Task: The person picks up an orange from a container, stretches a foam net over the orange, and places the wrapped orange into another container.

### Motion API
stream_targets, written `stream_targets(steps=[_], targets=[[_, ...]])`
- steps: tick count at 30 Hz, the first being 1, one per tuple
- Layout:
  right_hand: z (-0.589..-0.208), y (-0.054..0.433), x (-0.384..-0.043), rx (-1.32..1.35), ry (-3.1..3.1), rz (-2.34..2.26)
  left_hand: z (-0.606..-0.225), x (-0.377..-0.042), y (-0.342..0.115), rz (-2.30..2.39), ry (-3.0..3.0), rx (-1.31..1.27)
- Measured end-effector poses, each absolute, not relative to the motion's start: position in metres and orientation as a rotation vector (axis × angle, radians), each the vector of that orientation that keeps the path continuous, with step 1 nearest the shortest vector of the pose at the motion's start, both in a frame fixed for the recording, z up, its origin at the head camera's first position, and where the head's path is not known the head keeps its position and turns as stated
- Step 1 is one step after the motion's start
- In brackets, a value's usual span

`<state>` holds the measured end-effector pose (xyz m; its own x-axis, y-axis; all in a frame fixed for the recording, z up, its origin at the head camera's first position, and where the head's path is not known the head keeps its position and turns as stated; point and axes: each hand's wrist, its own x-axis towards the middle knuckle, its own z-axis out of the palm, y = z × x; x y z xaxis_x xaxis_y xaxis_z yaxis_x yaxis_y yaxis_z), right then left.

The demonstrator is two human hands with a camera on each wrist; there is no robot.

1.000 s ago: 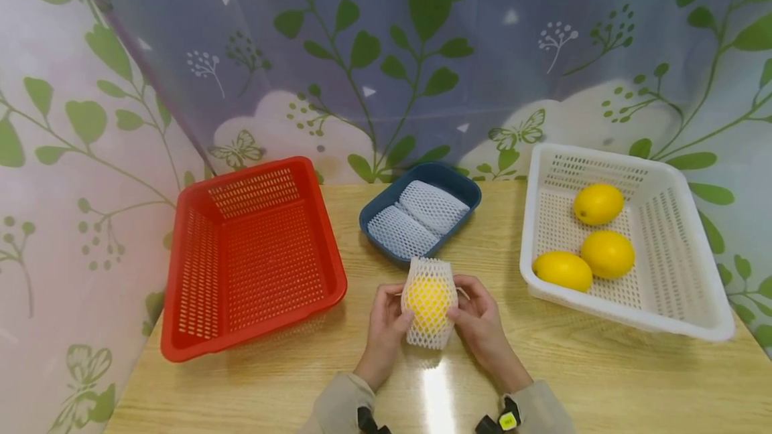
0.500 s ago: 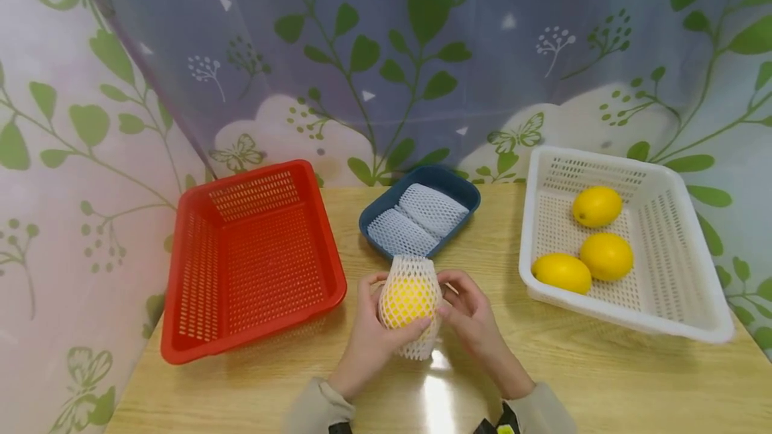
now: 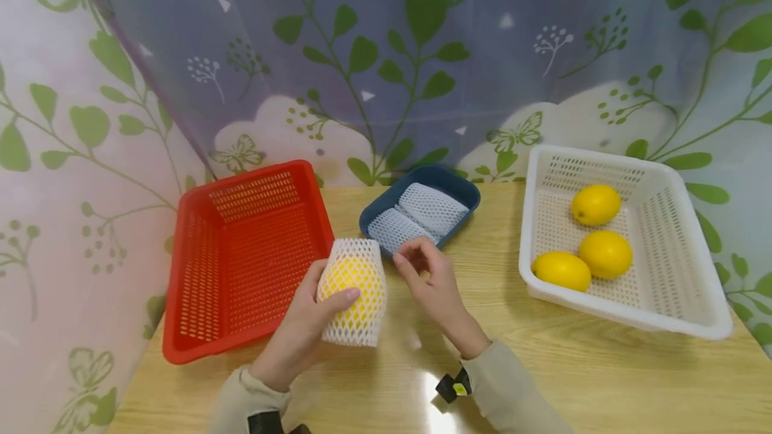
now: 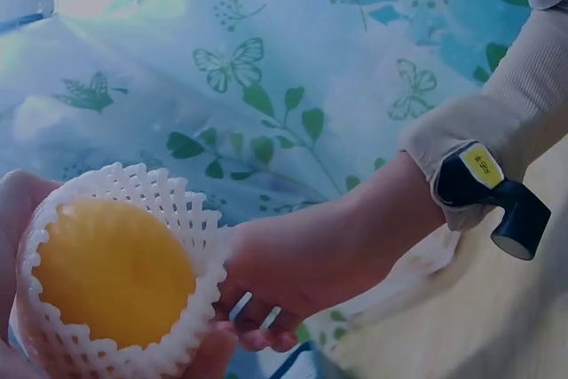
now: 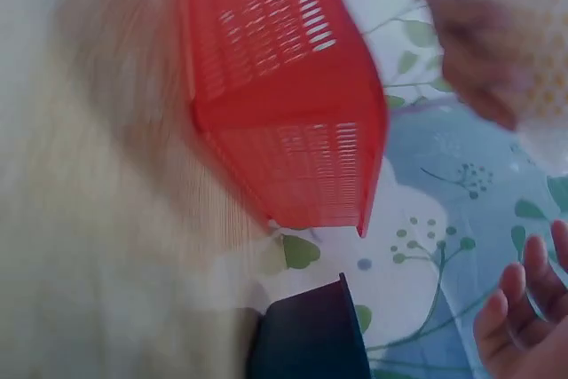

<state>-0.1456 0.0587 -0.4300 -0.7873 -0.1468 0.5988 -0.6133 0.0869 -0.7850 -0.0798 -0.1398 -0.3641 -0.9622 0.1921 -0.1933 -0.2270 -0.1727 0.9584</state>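
My left hand point(image 3: 301, 319) grips a yellow lemon point(image 3: 350, 272) sleeved in a white foam net point(image 3: 362, 333), thumb across its front, beside the red basket's near right corner. In the left wrist view the lemon's bare end point(image 4: 115, 272) shows through the net's round opening. Apart from the net, my right hand point(image 3: 437, 290) has loosely bent fingers and holds nothing. It overlaps the near edge of a dark blue tray point(image 3: 461, 186), where two flat white foam nets point(image 3: 431, 207) lie side by side.
A red perforated basket point(image 3: 265, 246) stands at left with nothing in it. At right, a white perforated basket point(image 3: 681, 246) holds three lemons point(image 3: 606, 254). A patterned curtain point(image 3: 386, 112) closes off the back of the wooden table point(image 3: 494, 246).
My left hand has carried the netted lemon left, toward the red basket. My right hand has let go of the net and moved up to the blue tray's near edge.
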Motion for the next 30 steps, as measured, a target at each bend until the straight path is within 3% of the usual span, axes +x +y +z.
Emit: stream_targets(steps=[6,17,30], targets=[[-0.423,0.037,-0.165,0.852,-2.094,1.209,-0.346,-0.089,-0.168,2.192,1.741,-0.030],[-0.423,0.004,-0.195,0.932,-2.274,0.862,-0.323,-0.107,-0.214,2.252,1.791,0.008],[-0.419,-0.017,-0.207,0.964,-2.778,0.345,-0.317,-0.151,-0.253,2.245,1.903,-0.193]])
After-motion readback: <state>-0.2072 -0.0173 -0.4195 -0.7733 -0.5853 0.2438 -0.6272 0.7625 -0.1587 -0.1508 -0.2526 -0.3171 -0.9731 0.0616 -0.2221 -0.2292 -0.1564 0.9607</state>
